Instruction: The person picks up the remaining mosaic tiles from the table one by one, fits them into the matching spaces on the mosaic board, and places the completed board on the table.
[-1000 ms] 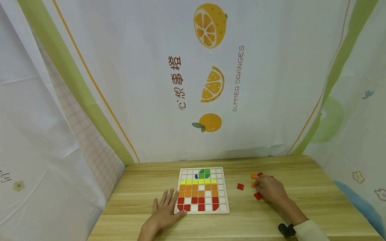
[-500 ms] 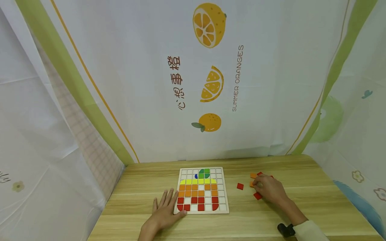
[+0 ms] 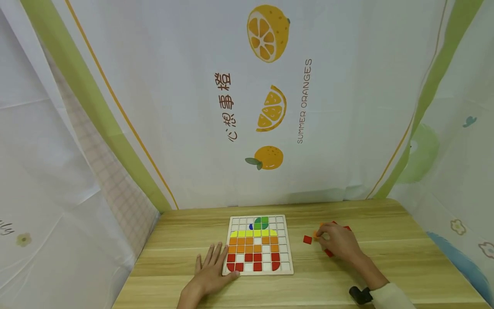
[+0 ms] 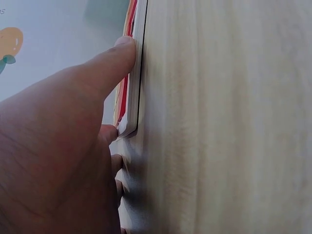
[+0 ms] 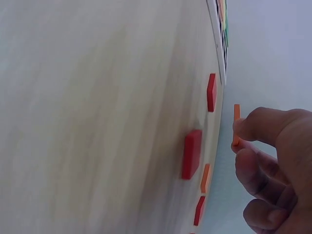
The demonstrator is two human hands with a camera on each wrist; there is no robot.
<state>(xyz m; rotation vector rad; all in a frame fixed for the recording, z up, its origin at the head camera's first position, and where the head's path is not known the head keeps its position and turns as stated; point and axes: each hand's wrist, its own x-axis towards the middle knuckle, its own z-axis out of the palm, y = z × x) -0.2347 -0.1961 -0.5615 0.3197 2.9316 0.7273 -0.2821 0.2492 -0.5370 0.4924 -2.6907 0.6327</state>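
Note:
My left hand [image 3: 208, 277] rests at the lower left corner of a wooden grid board [image 3: 284, 254], fingers spread straight along its side and thumb on its front edge. Red, orange, yellow, green and blue tiles fill part of the grid; other cells show white. Right of the board, my right hand [image 3: 342, 244] pinches an orange tile [image 5: 237, 112] between thumb and fingertip. The right wrist view shows that tile held above the table. Below it lie a red tile [image 5: 192, 154] and another orange tile [image 5: 205, 178]. In the head view, the right hand hides part of this group.
A single red tile [image 3: 307, 239] lies between the board and the right hand. Another red tile [image 3: 347, 228] shows behind the hand. Beyond the wooden table [image 3: 181, 227] hangs a white curtain [image 3: 193, 171] printed with oranges.
My right hand has shifted slightly left with an orange tile pinched in its fingers, out from the loose tiles. The left hand and the board have stayed put.

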